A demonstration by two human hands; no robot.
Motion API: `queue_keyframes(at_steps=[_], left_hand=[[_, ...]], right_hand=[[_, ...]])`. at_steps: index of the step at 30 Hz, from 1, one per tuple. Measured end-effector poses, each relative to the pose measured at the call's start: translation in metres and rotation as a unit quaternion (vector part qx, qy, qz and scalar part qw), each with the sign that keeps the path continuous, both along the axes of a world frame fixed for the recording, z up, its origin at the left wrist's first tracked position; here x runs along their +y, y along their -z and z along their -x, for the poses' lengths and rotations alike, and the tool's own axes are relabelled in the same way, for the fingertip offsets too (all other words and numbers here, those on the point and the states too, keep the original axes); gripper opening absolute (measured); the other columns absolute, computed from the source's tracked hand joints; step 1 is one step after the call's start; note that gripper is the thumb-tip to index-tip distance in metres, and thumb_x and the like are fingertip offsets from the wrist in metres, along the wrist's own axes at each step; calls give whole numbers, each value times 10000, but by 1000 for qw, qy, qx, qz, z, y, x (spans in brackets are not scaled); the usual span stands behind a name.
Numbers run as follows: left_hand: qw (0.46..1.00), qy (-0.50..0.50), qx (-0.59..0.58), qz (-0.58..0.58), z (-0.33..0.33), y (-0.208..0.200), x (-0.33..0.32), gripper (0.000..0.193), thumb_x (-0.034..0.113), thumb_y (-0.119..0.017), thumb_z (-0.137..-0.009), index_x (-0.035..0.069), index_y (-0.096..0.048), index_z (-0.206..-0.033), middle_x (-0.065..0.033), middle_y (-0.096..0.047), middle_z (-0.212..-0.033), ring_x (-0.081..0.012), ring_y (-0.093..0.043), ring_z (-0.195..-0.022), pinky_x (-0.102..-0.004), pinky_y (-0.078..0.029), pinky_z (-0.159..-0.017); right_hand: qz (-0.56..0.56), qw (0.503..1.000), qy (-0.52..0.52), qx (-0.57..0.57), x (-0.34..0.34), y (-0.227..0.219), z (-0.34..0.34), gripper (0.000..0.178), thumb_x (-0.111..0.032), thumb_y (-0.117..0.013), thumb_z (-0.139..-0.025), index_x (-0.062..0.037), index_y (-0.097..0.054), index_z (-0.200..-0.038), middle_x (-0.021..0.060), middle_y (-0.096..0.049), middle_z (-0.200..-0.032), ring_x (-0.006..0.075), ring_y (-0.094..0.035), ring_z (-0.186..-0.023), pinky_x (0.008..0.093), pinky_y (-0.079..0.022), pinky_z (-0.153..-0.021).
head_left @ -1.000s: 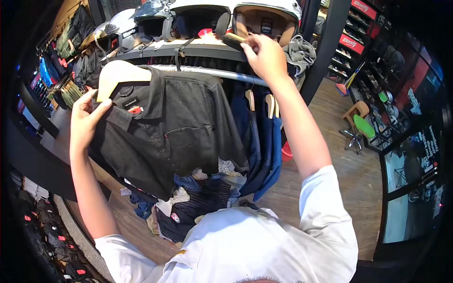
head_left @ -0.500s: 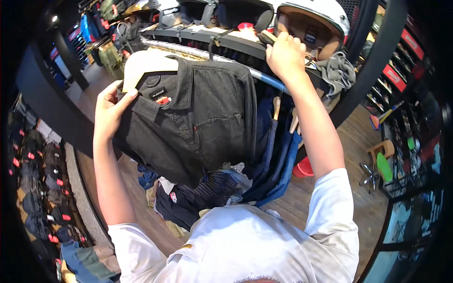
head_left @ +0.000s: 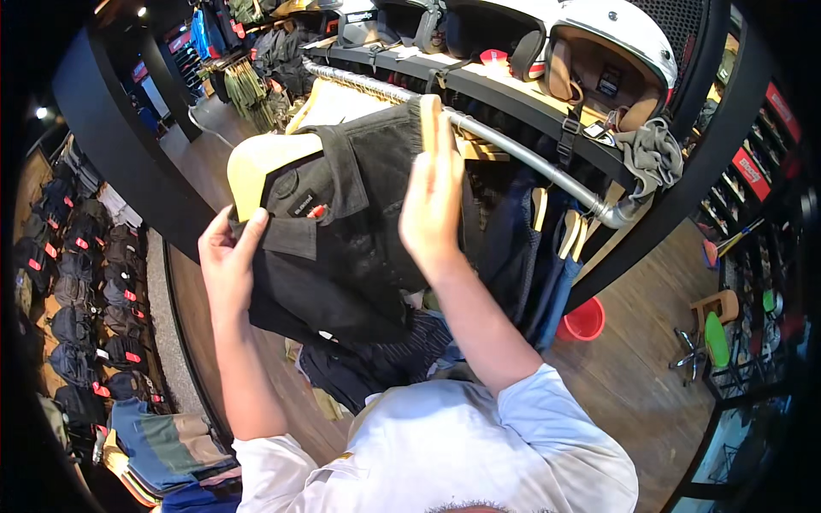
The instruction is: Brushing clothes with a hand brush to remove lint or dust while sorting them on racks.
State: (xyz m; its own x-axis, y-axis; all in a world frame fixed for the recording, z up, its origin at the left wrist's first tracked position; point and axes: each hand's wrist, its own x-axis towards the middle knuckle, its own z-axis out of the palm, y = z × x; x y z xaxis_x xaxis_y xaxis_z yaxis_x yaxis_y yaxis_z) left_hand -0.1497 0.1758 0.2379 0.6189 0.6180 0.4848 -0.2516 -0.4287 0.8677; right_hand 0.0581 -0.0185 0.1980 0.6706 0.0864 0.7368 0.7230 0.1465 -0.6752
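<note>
At near shoulder of dark shirt (head_left: 342, 231), person's left hand (head_left: 227, 278) pinched on cloth and wooden hanger (head_left: 256, 158); right hand (head_left: 434, 209) gripping brush (head_left: 429, 120), fingers straight, at opposite shoulder. Shirt held before metal rail (head_left: 530, 161). Step seemingly brushing; next stroke would call for steady hanger, light pressure.

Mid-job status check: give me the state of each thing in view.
Left hand: pinching the hanger's end
Right hand: holding the brush, fingers extended
Brush: upright by the shirt's shoulder; contact unclear
Wooden hanger: inside the shirt
Dark shirt: on the hanger, collar open
White helmet: on the shelf
Grey cloth: crumpled
Red bucket: upright on the floor
</note>
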Motion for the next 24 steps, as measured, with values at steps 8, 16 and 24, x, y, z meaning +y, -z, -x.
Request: queue_keyframes(at_steps=[8, 16, 24], left_hand=[[1000, -10, -5, 28, 62, 16, 10, 230, 69, -815, -1014, -29, -779, -1219, 68, -731, -987, -4, -603, -861, -187, -467, -786], [999, 7, 17, 30, 93, 22, 36, 186, 56, -826, -1001, -27, -790, -1163, 82, -713, -963, 2, -577, -839, -194, -450, -759], [999, 25, 18, 7, 98, 26, 53, 155, 67, -827, -1000, -34, -786, -1111, 97, -673, -921, 2, -537, -825, -201, -415, -736]], right_hand=[[12, 995, -44, -93, 64, 31, 27, 474, -149, -653, -1091, -51, -569, -1547, 225, -626, -1173, 369, -671, -1034, 473, -568, -910], [37, 986, -25, -163, 87, 34, 76, 610, -96, -679, -1037, -145, -546, -1630, 252, -656, -1350, 382, -668, -1157, 444, -559, -996], [58, 996, 36, -52, 86, 34, 75, 436, -34, -643, -1027, -28, -626, -1462, 181, -662, -1159, 333, -668, -1056, 428, -525, -968]])
